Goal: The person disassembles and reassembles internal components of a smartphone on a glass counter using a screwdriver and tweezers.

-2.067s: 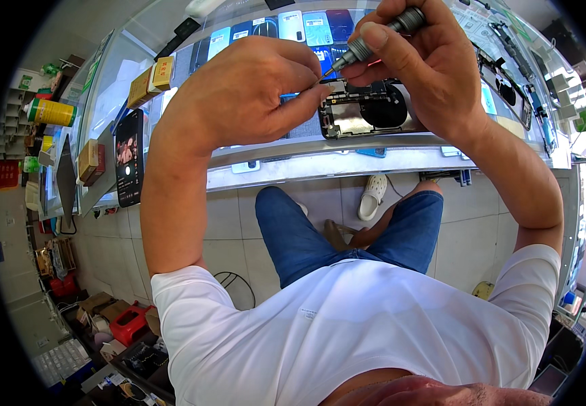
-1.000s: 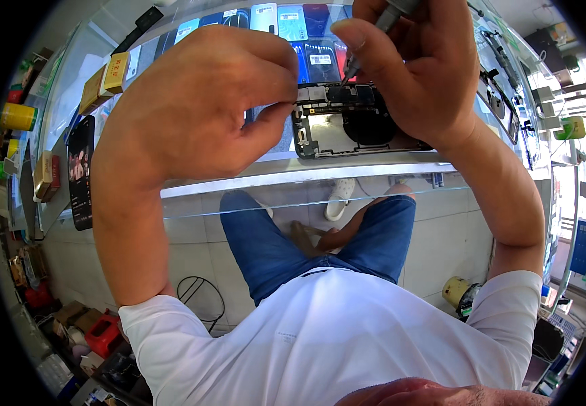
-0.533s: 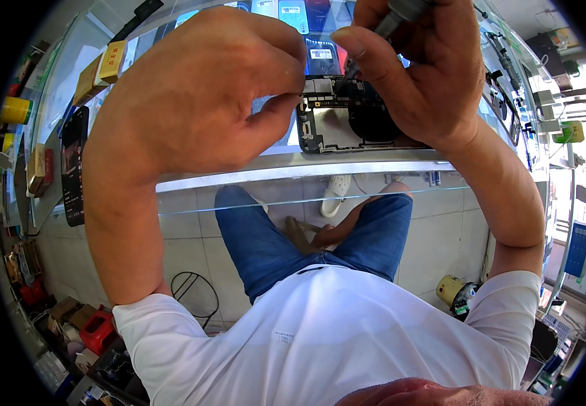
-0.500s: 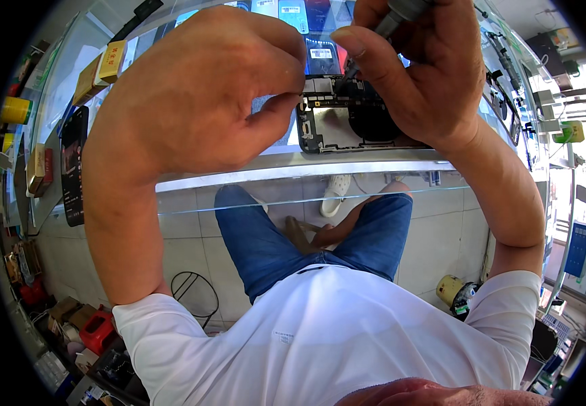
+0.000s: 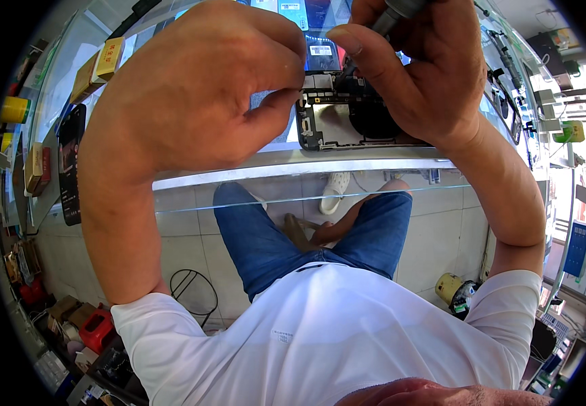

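Observation:
An opened phone (image 5: 331,120) lies at the front edge of the glass counter, its inner boards, silver plate and a dark round part exposed. My left hand (image 5: 198,88) is closed, with thumb and forefinger pinched at the phone's left edge. In my right hand (image 5: 438,88) is a grey screwdriver (image 5: 401,10), tilted, its shaft pointing down to the upper part of the phone. The right thumb lies along the tool, while that hand covers the phone's right end. I cannot make out what the screwdriver's tip touches.
Several phones, among them a light blue one (image 5: 293,13), show behind the work. Small yellow boxes (image 5: 109,59) and a dark phone with a lit screen (image 5: 71,166) are at left. Tools (image 5: 506,64) line the right side. Below the counter's edge are my knees.
Both hands keep the same hold, with the screwdriver still at the phone's upper part. The whole view has shifted very slightly; little else differs.

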### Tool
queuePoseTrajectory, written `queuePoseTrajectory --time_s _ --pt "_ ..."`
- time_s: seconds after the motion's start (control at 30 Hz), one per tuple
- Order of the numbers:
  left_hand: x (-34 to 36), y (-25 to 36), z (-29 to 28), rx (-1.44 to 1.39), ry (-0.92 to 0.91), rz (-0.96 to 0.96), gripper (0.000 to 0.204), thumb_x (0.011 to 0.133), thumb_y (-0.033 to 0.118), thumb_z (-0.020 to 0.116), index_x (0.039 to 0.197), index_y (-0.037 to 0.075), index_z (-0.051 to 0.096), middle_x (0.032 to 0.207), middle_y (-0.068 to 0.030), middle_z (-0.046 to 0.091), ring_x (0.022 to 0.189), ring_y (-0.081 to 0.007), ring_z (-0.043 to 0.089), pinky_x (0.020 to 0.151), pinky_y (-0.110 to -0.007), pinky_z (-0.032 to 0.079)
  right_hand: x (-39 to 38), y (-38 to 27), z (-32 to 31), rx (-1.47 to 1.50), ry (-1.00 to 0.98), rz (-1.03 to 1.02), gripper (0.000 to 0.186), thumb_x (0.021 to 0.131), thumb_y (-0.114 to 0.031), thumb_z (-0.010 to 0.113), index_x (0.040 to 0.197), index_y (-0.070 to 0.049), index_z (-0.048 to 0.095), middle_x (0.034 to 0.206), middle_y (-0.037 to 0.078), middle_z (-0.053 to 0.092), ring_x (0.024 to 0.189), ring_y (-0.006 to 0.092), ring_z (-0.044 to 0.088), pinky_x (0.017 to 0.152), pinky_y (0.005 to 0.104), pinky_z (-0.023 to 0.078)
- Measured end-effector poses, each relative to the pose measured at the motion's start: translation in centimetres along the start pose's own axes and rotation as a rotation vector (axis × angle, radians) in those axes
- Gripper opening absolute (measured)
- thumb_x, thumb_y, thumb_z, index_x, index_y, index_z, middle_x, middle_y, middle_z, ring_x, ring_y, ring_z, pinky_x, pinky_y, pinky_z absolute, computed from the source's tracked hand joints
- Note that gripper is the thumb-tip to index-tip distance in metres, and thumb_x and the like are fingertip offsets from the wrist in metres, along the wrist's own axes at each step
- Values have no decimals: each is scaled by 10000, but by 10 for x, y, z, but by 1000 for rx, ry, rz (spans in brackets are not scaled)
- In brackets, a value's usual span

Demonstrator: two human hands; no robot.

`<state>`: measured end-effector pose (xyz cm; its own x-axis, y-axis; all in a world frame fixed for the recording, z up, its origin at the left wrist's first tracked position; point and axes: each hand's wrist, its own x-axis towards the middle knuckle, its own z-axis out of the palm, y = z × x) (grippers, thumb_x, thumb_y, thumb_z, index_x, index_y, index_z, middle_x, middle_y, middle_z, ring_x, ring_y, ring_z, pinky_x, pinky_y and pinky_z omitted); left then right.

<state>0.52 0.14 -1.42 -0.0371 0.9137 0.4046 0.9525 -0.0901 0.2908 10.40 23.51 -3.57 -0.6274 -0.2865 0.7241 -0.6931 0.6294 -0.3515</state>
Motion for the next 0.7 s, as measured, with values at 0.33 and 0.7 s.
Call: queuePoseTrajectory --time_s 0.33,0.7 --pt "-1 -3 -2 -10 -22 17 171 758 -78 775 913 -14 743 977 -141 737 751 -317 719 621 -387 550 11 4 -1 28 12 -359 621 889 103 756 1449 94 486 1271 225 687 831 178 716 667 290 578" --pt "-1 -10 0 -17 16 104 130 787 -72 779 901 -28 736 997 -164 745 776 -341 730 670 -395 573 -6 36 0 55 -37 -342 572 909 66 735 1426 94 492 1269 214 683 845 194 707 708 315 590"
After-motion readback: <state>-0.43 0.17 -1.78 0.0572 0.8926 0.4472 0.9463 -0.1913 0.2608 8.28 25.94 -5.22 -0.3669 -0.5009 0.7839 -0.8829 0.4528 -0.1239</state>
